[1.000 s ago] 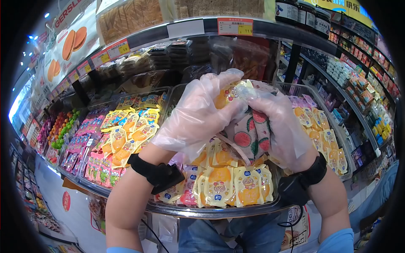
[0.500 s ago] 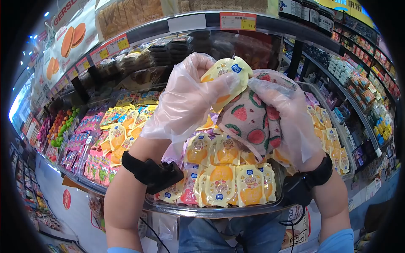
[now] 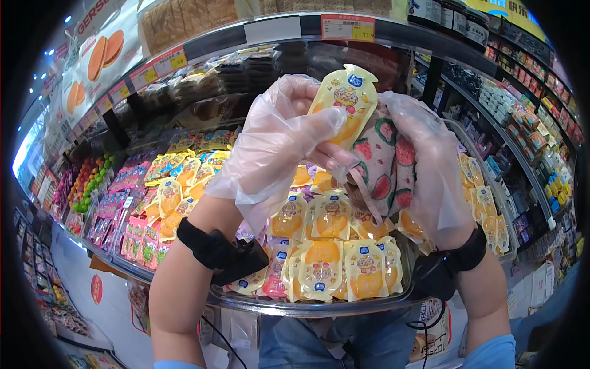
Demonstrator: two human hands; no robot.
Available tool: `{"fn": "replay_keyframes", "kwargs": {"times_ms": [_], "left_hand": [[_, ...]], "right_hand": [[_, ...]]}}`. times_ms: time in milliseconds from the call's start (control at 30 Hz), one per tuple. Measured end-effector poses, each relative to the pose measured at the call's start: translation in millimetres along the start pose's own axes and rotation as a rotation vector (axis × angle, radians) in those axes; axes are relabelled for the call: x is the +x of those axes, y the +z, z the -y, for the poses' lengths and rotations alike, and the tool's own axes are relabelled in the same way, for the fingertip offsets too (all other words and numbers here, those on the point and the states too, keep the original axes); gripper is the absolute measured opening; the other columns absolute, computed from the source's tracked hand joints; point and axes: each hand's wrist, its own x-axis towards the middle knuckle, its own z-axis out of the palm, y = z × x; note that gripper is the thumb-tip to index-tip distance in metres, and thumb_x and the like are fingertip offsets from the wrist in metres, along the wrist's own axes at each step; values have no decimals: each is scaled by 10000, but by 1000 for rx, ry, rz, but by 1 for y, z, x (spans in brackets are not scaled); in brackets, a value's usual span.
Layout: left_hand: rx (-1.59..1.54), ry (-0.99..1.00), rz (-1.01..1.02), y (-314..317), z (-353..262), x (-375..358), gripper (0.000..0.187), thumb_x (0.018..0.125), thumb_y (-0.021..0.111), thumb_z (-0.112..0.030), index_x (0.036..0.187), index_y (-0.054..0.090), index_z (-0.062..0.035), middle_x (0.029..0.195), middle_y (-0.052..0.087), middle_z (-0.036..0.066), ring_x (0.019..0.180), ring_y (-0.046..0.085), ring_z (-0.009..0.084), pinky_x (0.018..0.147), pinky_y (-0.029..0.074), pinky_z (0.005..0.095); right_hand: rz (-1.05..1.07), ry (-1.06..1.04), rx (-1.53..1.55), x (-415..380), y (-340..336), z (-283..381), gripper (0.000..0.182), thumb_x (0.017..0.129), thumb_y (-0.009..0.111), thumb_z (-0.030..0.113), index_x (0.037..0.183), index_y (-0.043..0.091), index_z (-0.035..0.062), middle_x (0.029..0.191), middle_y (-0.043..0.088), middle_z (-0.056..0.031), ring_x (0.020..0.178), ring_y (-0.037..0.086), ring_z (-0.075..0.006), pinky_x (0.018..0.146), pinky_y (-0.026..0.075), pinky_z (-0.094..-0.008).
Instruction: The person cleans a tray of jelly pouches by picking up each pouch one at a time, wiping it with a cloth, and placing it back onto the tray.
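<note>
My left hand [image 3: 273, 138], in a clear plastic glove, pinches a yellow jelly pouch [image 3: 347, 98] between thumb and fingers. The pouch is held up, its blue logo and cartoon print facing me. In my right hand [image 3: 435, 157], also gloved, is a bunched grey cloth [image 3: 382, 175] with a watermelon print. The cloth hangs close beside the pouch, and its edge loop dangles near my left fingertips. Below both hands, rows of similar yellow pouches [image 3: 322, 267] lie in a clear display tray [image 3: 319, 310].
Pink packets [image 3: 140, 243] and purple packets [image 3: 110, 212] fill bins at left, near colourful round items [image 3: 92, 184]. A shelf edge with price tags [image 3: 348, 27] crosses above, holding bread [image 3: 184, 27] and dark jars [image 3: 452, 18]. Stocked shelves [image 3: 528, 129] stand at right.
The jelly pouch has risen and turned more upright, showing more of its printed front. My right hand has drawn the cloth off the pouch's edge, slightly lower and to the right.
</note>
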Motion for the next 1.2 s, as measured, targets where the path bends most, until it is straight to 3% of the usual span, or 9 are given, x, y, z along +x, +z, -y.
{"fn": "replay_keyframes", "kwargs": {"times_ms": [167,267,467,533,733,967,1033,1167,1200], "left_hand": [[-7,-39,85,4,0,-2,347,873,743,-149,1063,492,-3,908,635,98,708,711,186,582,573,256],[-13,-37,91,6,3,-4,333,866,755,-157,1036,512,-7,891,629,86,728,707,183,602,575,267],[-72,-30,181,1,1,-7,282,866,757,-160,983,543,-19,876,633,82,744,708,188,618,575,278],[-87,-50,219,-2,-3,-8,257,867,755,-158,955,554,-24,867,641,80,741,709,186,619,575,278],[63,-131,341,-5,-6,-6,160,854,705,-90,923,580,-19,911,650,86,724,693,169,656,586,284],[-9,-183,344,-13,-3,-8,202,883,682,-179,904,644,19,917,664,94,757,661,147,643,570,269],[-4,-199,351,-12,-5,-9,219,888,678,-202,882,648,15,894,659,81,763,646,135,643,553,259],[-21,-203,341,-6,-15,-14,212,884,675,-206,876,654,5,827,629,43,763,592,107,680,487,252],[-41,-215,350,-6,-17,-15,208,881,675,-202,867,656,5,809,619,32,766,578,100,694,469,254]], "right_hand": [[-83,130,135,-1,7,3,371,1017,496,295,1216,602,1,1167,636,-66,1035,607,-124,909,478,-281],[-60,-14,47,-6,8,0,371,1015,520,301,1231,587,7,1170,635,-60,1037,601,-103,907,487,-280],[52,44,135,-12,9,7,282,947,644,118,1202,597,8,1112,661,-43,987,618,-78,851,507,-243],[99,-89,133,-10,9,2,257,941,648,88,1181,609,4,1069,673,-38,952,627,-74,821,507,-223],[53,-165,72,-16,10,0,204,958,649,135,1097,638,-14,983,688,-31,880,609,-42,746,520,-217],[1,-82,53,-14,7,-2,193,976,624,167,1045,664,-9,906,664,-7,791,558,-26,690,484,-203],[66,-16,-20,-14,3,-4,319,1012,553,177,1259,584,-23,1202,634,-77,1081,589,-113,955,475,-272],[5,-115,-25,-15,1,-4,162,957,613,109,1081,652,13,956,663,-38,826,586,-89,739,497,-254],[30,-407,-438,-15,-9,-9,207,919,613,61,1121,632,21,1042,652,-81,900,601,-170,794,498,-298]]}}
